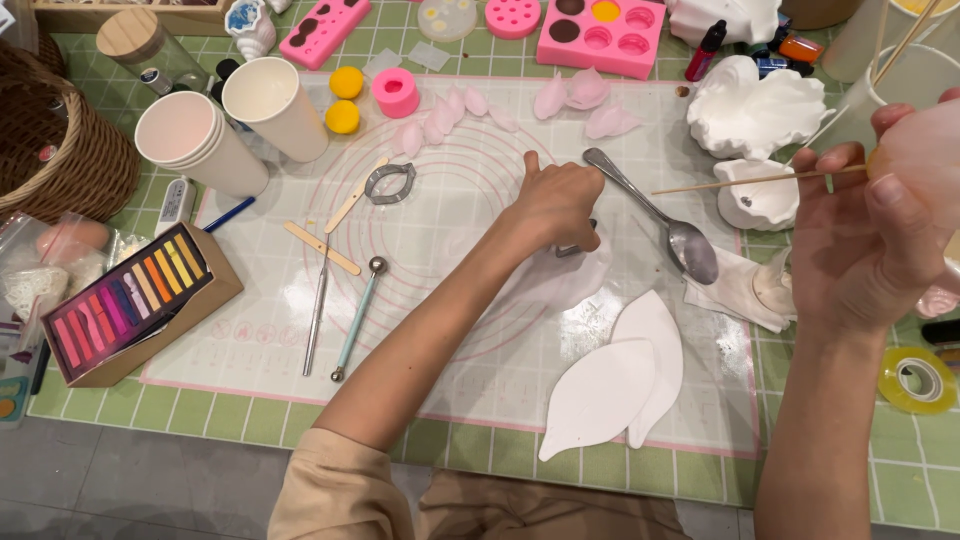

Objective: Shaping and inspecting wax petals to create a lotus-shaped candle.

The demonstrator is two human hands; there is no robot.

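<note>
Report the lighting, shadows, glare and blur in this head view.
Head view: light is even and soft; the left hand casts only a faint shadow on the translucent silicone work mat. A small highlight glints on the metal spoon. The raised right hand, close to the lens, is slightly soft, and the pale pink piece it holds looks washed out. The mat's tools are sharp.

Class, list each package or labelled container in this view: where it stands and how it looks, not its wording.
Pastel box: left edge, open brown carton, rainbow sticks in rows.
Glass jar: top left, wooden lid, small label.
Dropper bottle: top centre-right, red, black cap.
Plastic bags: far left, clear, crumpled.
</note>
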